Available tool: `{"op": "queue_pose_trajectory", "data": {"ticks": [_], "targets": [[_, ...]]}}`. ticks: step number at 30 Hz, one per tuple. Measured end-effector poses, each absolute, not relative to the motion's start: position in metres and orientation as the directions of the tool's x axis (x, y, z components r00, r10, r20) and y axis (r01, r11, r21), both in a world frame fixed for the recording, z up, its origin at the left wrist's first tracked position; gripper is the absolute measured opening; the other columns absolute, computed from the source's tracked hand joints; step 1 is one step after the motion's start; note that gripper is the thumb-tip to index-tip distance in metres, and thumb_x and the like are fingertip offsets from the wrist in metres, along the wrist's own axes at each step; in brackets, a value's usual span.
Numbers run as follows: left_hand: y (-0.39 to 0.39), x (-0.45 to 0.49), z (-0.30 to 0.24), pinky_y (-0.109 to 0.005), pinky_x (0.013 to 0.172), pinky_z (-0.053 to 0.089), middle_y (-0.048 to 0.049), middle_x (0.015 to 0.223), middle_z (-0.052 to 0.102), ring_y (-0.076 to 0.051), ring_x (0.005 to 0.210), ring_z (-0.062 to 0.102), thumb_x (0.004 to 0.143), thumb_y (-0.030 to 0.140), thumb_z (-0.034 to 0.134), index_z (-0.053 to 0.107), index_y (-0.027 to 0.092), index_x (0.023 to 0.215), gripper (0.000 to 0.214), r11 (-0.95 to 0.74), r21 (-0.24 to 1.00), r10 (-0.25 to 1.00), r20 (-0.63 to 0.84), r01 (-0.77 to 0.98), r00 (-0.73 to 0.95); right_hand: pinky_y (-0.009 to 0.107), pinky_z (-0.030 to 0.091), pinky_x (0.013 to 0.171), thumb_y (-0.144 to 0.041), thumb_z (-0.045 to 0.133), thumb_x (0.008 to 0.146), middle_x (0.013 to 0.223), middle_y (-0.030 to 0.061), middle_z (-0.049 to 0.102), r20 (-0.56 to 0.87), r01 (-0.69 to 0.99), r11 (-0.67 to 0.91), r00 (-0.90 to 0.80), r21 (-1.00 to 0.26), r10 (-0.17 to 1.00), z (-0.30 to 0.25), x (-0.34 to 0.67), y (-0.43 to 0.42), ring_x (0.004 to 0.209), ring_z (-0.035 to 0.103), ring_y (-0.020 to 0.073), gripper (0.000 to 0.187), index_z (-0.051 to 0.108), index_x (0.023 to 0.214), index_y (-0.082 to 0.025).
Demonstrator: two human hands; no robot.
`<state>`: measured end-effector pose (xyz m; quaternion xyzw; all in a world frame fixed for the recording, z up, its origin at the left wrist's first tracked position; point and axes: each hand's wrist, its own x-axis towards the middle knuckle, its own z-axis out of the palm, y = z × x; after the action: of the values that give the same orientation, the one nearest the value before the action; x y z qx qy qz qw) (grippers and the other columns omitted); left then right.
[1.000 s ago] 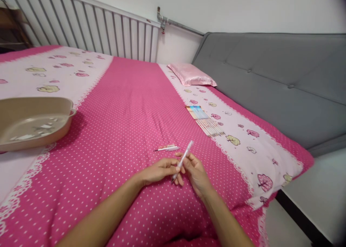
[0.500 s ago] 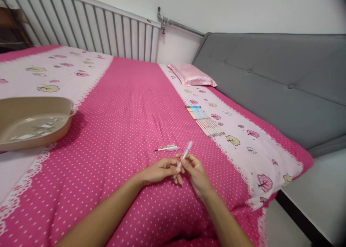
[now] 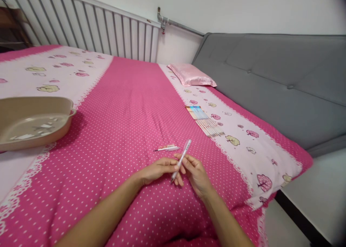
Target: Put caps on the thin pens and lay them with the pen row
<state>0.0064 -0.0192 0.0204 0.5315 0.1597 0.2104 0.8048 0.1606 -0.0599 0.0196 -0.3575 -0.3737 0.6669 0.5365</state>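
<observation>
A pale, slim pen [image 3: 185,150] slants between my two hands, its dark tip pointing down towards me. My left hand [image 3: 159,170] pinches its lower part between thumb and fingers. My right hand [image 3: 198,174] has its thumb and fingers closed on the middle of the same pen. Small dark marks show on the upper barrel. Just beyond my fingers, a thin refill with a dark tip [image 3: 161,149] and a whitish pen part [image 3: 173,149] lie on the pink dotted bedspread [image 3: 129,131], beside a small reddish patterned piece [image 3: 166,146].
Two rows of pens [image 3: 209,127] lie side by side at the right. A beige plastic basin [image 3: 61,131] with several small pale pieces inside stands at the left. Farther back are a pink pillow [image 3: 190,75], a grey headboard [image 3: 270,70] and a white radiator [image 3: 108,27].
The pen has turned in my fingers, so dark marks now show on its upper barrel and its tip is plainer. My left thumb has shifted slightly; the things on the bed have not moved.
</observation>
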Motion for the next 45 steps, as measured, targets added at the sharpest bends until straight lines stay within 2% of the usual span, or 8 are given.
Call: {"op": "queue_pose_trajectory", "data": {"ticks": [5,14,27,37,45], "targets": [[-0.018,0.008,0.016,-0.028,0.068,0.047,-0.0113,0.077,0.071,-0.015,0.068,0.064,0.087,0.038,0.053,0.06,0.011,0.093,0.028,0.324,0.934,0.509,-0.039,-0.15,0.86,0.024,0.047,0.037,-0.036,0.067,0.076,0.054,-0.0057,0.052,-0.074,-0.418,-0.121,-0.127,-0.901,0.989,0.013,0.161,-0.058,0.039,0.057,0.0126,0.025,0.064,0.09,-0.015],[-0.017,0.013,0.006,-0.027,0.065,0.047,-0.0107,0.079,0.069,-0.013,0.067,0.062,0.082,0.043,0.059,0.06,0.011,0.091,0.033,0.233,0.965,0.601,-0.046,-0.12,0.798,0.024,0.046,0.042,-0.038,0.068,0.075,0.054,-0.0065,0.051,-0.061,-0.42,-0.087,-0.076,-0.903,0.995,0.013,0.159,-0.057,0.037,0.05,0.0089,0.024,0.061,0.082,-0.016],[-0.018,0.015,0.011,-0.024,0.056,0.043,-0.0054,0.06,0.065,-0.011,0.053,0.055,0.071,0.044,0.068,0.069,0.009,0.072,0.036,0.115,0.993,0.732,-0.058,-0.04,0.679,0.022,0.045,0.05,-0.038,0.069,0.073,0.065,-0.0011,0.063,-0.094,-0.336,-0.096,-0.022,-0.937,0.995,0.007,0.164,-0.055,0.053,0.055,0.0105,0.025,0.065,0.083,-0.016],[-0.021,0.02,0.006,-0.019,0.045,0.034,-0.0011,0.053,0.06,-0.007,0.044,0.048,0.059,0.044,0.077,0.064,0.01,0.063,0.036,0.132,0.991,0.817,-0.088,-0.036,0.571,0.024,0.045,0.063,-0.039,0.072,0.07,0.068,-0.0003,0.064,-0.108,-0.309,-0.097,0.016,-0.946,0.994,0.005,0.164,-0.054,0.063,0.057,0.012,0.027,0.068,0.082,-0.015],[-0.023,0.022,0.011,-0.019,0.046,0.037,-0.0006,0.053,0.06,-0.008,0.045,0.051,0.06,0.038,0.077,0.062,0.011,0.063,0.032,0.137,0.989,0.83,-0.087,-0.051,0.552,0.023,0.044,0.059,-0.04,0.07,0.072,0.07,0.0,0.064,-0.117,-0.322,-0.11,0.001,-0.94,0.993,0.007,0.162,-0.055,0.061,0.055,0.0111,0.027,0.068,0.085,-0.016]]}}
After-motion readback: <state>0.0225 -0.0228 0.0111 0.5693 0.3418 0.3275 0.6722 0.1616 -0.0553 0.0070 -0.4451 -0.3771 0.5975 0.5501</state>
